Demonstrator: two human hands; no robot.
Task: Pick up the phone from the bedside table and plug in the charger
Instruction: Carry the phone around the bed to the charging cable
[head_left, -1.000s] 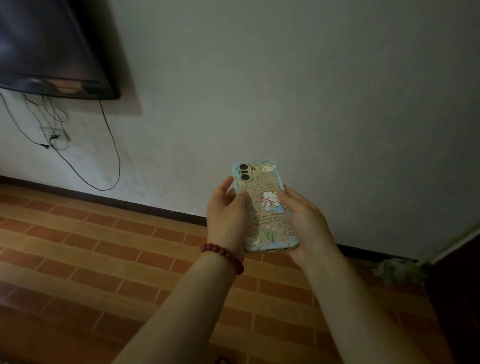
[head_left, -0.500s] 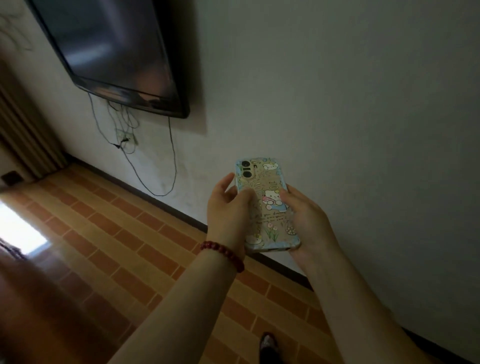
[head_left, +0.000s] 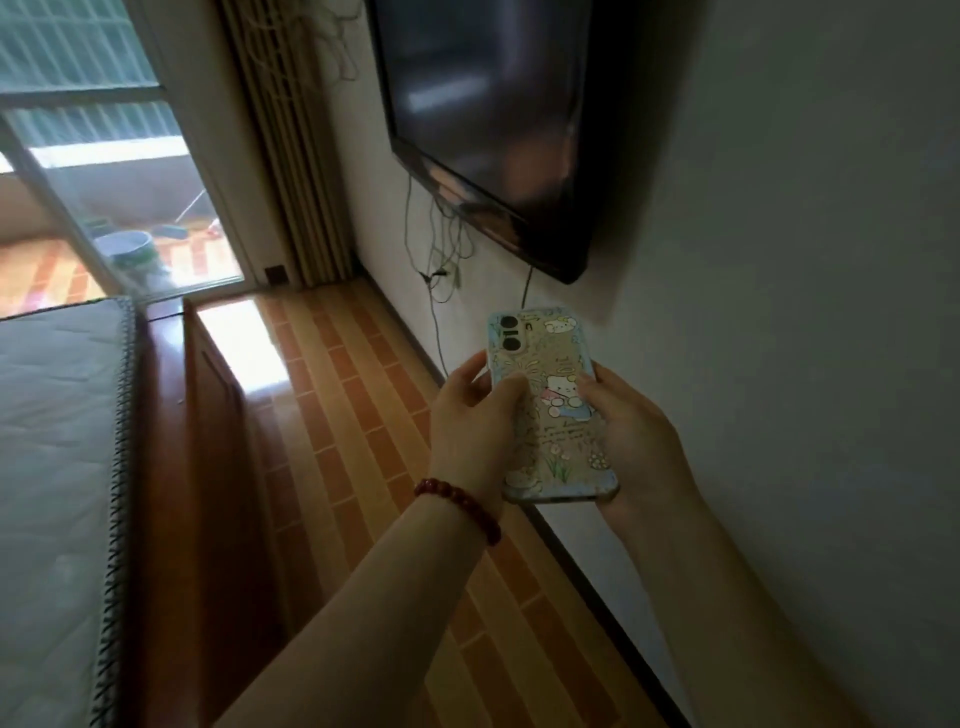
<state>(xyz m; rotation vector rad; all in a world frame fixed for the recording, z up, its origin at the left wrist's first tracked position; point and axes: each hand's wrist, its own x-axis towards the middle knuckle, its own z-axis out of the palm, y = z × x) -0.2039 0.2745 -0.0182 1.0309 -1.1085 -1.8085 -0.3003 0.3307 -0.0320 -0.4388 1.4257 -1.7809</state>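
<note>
Gripping the phone (head_left: 551, 410) in both hands.

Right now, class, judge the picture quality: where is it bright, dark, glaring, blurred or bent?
Head view: daylight through the glass door overexposes a floor patch; the wall on the right is dim; the television shows soft reflections; the window area is smeared with motion blur; the phone in both hands is fairly sharp; wide-angle distortion tilts the wall and the floor lines.

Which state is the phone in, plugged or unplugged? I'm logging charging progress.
Unplugged: the phone, held by left hand and right hand, has no cable attached.
</note>
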